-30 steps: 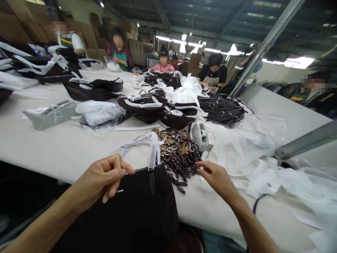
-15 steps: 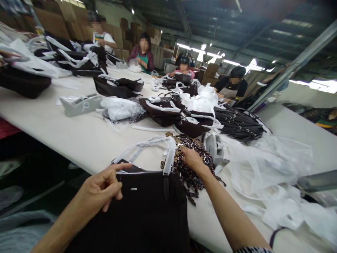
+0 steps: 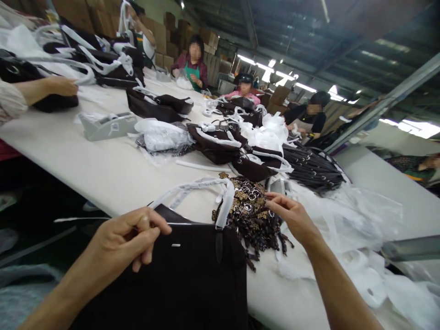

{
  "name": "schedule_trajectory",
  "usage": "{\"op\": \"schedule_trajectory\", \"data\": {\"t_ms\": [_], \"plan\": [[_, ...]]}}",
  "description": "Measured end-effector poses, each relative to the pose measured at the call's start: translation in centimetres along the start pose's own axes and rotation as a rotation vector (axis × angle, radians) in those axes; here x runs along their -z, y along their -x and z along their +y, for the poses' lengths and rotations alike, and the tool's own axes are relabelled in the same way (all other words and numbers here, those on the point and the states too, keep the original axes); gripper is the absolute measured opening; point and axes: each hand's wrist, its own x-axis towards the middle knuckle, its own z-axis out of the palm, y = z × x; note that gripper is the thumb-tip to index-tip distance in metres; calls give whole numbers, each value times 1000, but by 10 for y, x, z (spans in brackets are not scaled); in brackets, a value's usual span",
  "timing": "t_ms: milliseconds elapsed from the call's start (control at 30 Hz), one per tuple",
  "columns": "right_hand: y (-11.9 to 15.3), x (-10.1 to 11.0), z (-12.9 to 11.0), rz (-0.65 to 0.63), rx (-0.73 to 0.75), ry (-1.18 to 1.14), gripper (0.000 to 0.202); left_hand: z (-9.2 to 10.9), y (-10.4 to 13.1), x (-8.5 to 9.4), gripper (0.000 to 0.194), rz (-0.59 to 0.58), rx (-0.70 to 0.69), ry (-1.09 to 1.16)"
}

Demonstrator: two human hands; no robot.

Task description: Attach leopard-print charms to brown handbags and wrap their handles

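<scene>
A dark bag [image 3: 192, 275] with a zipper, a small metal plate and a white-wrapped handle [image 3: 225, 201] stands at the near edge of the table. My left hand [image 3: 132, 238] is at the bag's top left, fingers curled in and thumb against them; what they hold, if anything, is too small to tell. A thin white strip [image 3: 79, 219] runs out leftward from behind it. Right of the bag lies a pile of patterned charms with metal rings [image 3: 254, 215]. At the pile's right side is my right hand [image 3: 287, 211], fingers stretched out, nothing visible between them.
Behind the pile stands a tape dispenser [image 3: 280, 185]; another [image 3: 110, 126] is at the left. Wrapped dark bags [image 3: 220, 144] and black straps [image 3: 309, 167] lie farther back. White wrapping [image 3: 343, 220] is at the right. A person's hand [image 3: 62, 87] reaches in at left; other people work behind.
My right hand has moved right, from on the charms to their right edge. My left hand's index finger has curled in more. Another person's arm has come in at the left.
</scene>
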Motion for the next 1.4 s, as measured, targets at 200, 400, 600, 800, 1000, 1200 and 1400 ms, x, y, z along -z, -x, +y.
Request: {"op": "schedule_trajectory", "data": {"t_ms": [200,400,600,800,1000,1200,1400], "plan": [[41,-13,-68,-175,-140,-647,24,3,-5,-28,21,-353,196,446],[63,-76,-87,-580,-372,-782,24,0,-3,-47,27,-393,274,390],[69,-122,-74,-571,-352,-670,34,-20,-6,-55,40,-205,217,309],[68,-136,-66,-592,-411,-728,38,-27,-7,-50,32,-153,242,221],[69,-142,-61,-579,-435,-756,38,-30,-12,-47,21,-120,115,114],[69,-147,-62,-567,-473,-847,33,-30,-10,-48,30,-99,199,68],[69,-149,-65,-564,-490,-838,37,-20,-9,-48,37,-128,75,-142]]}}
